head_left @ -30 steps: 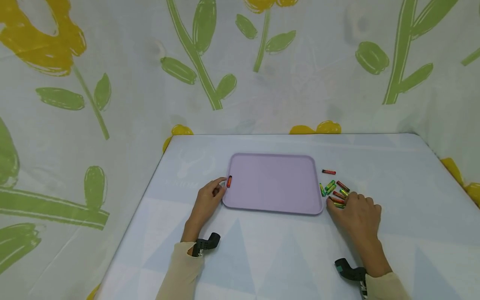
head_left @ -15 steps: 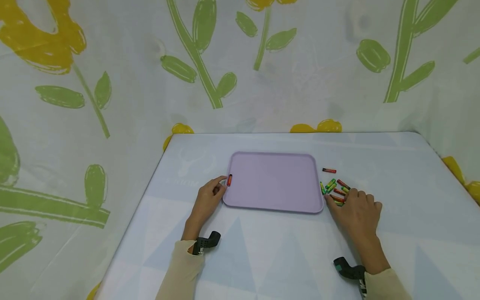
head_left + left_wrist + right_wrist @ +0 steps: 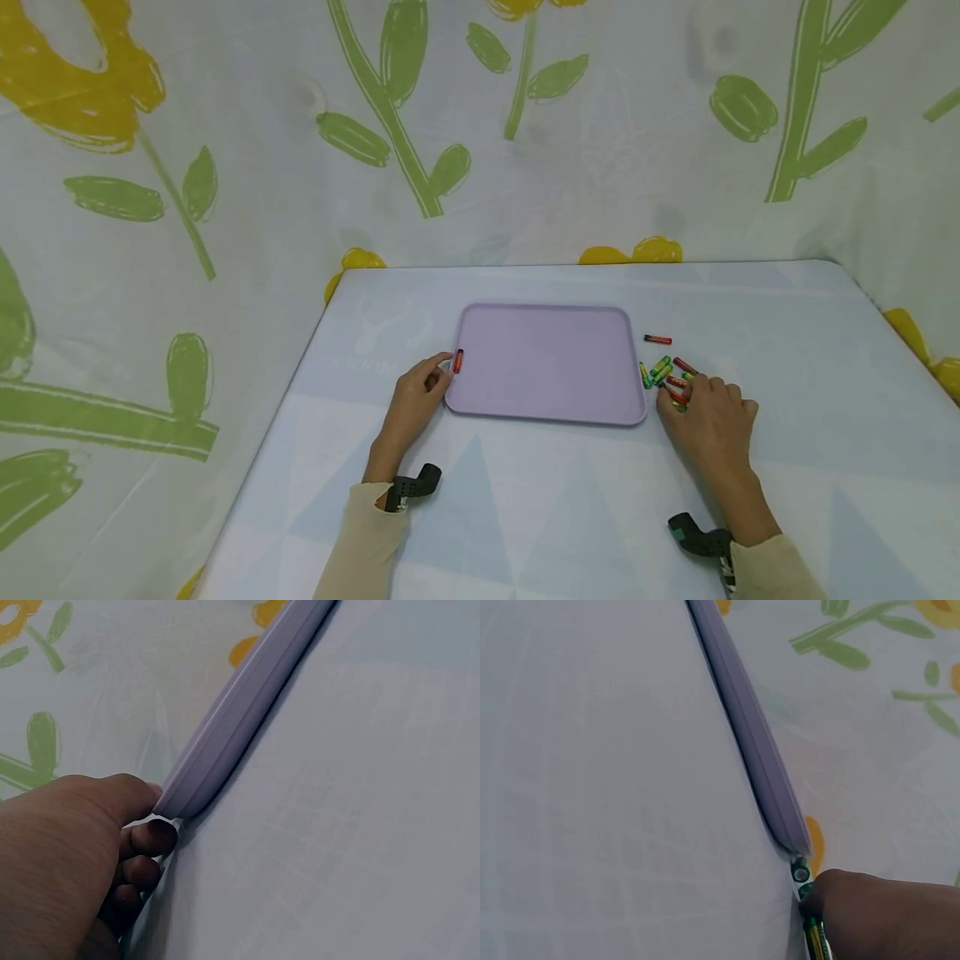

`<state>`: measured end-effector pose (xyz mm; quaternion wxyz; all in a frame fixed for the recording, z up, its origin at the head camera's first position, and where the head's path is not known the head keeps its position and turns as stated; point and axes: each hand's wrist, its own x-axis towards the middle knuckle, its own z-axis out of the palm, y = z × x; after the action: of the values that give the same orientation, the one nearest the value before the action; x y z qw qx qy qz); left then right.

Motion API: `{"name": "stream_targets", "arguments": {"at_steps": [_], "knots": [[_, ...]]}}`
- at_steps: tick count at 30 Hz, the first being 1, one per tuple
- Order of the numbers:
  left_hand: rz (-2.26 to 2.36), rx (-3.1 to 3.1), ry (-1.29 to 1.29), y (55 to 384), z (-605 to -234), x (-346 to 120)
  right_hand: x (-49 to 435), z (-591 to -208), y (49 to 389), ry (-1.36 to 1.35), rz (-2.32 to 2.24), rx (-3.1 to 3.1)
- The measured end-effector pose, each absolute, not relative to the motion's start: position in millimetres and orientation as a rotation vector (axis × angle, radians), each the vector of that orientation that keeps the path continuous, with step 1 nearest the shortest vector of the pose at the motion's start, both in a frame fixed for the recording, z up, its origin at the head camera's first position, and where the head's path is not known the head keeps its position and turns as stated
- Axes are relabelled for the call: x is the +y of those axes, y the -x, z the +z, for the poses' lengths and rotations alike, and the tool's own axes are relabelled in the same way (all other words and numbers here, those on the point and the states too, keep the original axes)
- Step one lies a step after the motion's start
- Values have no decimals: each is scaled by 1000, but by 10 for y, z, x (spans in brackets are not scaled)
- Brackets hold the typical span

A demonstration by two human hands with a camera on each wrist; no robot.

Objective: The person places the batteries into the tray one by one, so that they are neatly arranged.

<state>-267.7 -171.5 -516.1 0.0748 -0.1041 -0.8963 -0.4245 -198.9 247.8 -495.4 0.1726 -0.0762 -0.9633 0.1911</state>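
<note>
1. Here's the lilac tray (image 3: pixel 543 362), flat on the tabletop (image 3: pixel 540 492) between both hands, probably so each can reach a side.
2. One red battery (image 3: pixel 459 361) lies lengthwise just inside the left rim, perhaps using that edge as a guide.
3. The left hand (image 3: pixel 412 406), fingers loosely bent, touches the rim beside it, gripping nothing, likely steadying things.
4. Over to the right hand (image 3: pixel 714 427): thumb and fingers curve about the near side of the battery pile (image 3: pixel 661 372); whether they pinch one, I can't tell.
5. That pile sits close by the tray's right edge, seemingly for a short reach.
</note>
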Motion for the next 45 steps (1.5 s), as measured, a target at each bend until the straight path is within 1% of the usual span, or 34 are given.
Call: {"name": "stream_targets", "arguments": {"at_steps": [7, 13, 21, 24, 32, 38, 45], "knots": [[-1277, -2686, 305, 2701, -5140, -1686, 2498, -4921, 2033, 190, 589, -2720], [-1295, -2687, 306, 2722, -5089, -1622, 2621, -4795, 2034, 153, 739, -2798], [-1314, -2686, 300, 2760, -5088, -1594, 2881, -4682, 2066, -103, 845, -2929], [-1309, -2687, 311, 2729, -5103, -1600, 2927, -4712, 2082, -212, 841, -2941], [-1259, -2737, 222, 2473, -5222, -1813, 2792, -4940, 2051, -362, 872, -2989], [-1265, -2723, 299, 2545, -5188, -1791, 2814, -4895, 2050, -364, 837, -2917], [-1316, -2700, 305, 2599, -5123, -1709, 2796, -4762, 2110, -443, 822, -2751]]}}
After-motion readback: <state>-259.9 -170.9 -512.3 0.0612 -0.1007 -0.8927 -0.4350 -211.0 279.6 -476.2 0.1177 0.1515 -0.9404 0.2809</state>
